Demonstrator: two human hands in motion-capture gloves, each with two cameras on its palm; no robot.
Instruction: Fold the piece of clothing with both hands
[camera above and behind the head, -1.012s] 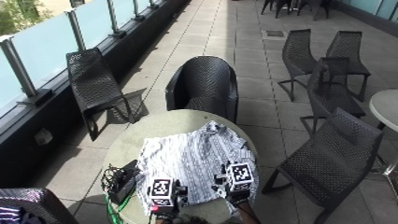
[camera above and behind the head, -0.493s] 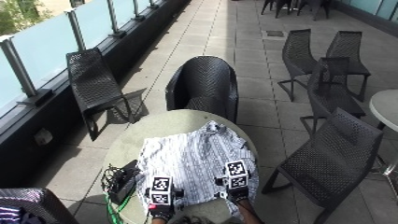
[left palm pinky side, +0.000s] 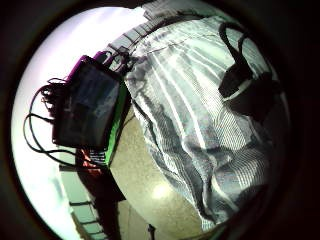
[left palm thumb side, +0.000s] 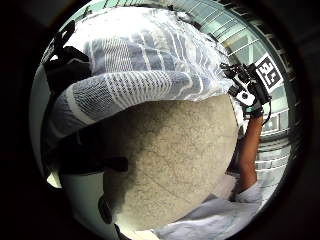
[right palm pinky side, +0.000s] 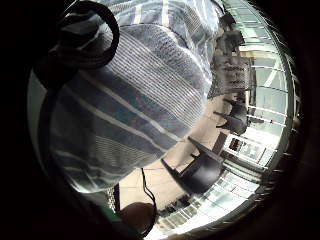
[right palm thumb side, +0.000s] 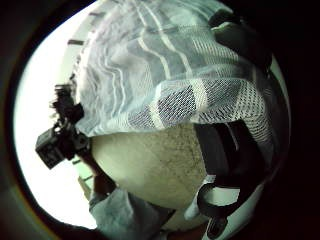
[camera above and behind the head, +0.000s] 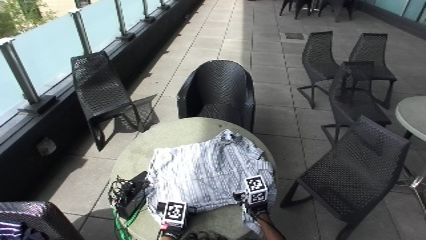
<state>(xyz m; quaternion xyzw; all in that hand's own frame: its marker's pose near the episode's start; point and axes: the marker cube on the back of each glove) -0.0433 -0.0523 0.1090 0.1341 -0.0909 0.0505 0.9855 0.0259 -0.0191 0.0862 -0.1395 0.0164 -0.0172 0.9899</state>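
A grey-and-white striped shirt lies spread on the round stone table. My left hand is at the shirt's near hem on the left and my right hand at the near hem on the right. In the left thumb side palm view the hem of the shirt curls over my left fingers, which pinch it. The right thumb side palm view shows the shirt draped over my right fingers, pinched the same way. The shirt also fills the little finger side views.
A black device with tangled cables sits on the table just left of the shirt, close to my left hand. Black chairs stand behind the table, to its right and to its left.
Both hands stay at the shirt's near hem. The left hand has shifted slightly toward the table's near edge; the shirt lies much as before.
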